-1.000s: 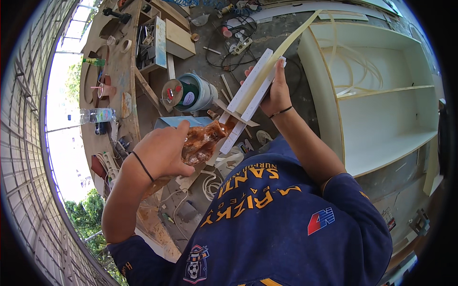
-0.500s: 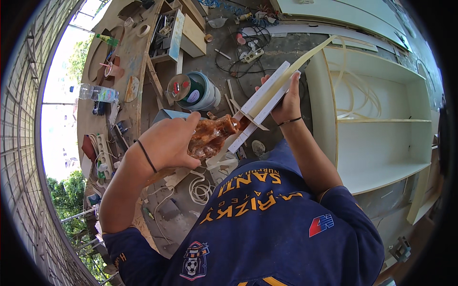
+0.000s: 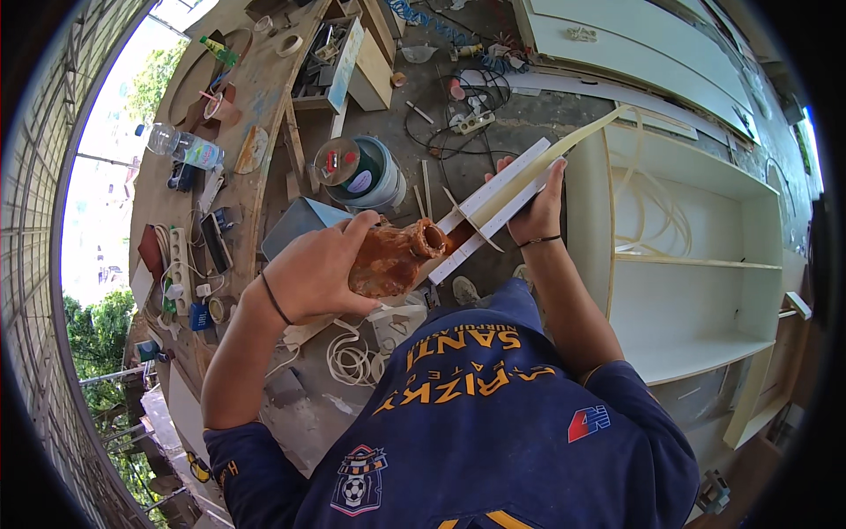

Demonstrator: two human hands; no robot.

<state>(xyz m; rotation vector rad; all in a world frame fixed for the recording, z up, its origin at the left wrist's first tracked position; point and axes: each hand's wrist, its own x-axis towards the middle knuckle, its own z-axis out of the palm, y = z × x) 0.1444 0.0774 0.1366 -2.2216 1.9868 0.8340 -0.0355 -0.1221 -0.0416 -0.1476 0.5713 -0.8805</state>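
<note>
bottle (image 3: pixel 383 263), brown-smeared, tilted in the wide curled grip of left hand (image 3: pixel 317 269), with mouth near white-railed trough (image 3: pixel 504 179), itself clasped from below in right hand (image 3: pixel 539 204), thumb raised along near side.

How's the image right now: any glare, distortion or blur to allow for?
Head view: daylight burns out to white beyond the mesh grille; head view: fisheye curvature bows the shelf cabinet, with black corners; head view: both the left hand and brown-coated bottle look fairly sharp, the bottle's mouth darker inside.
</note>
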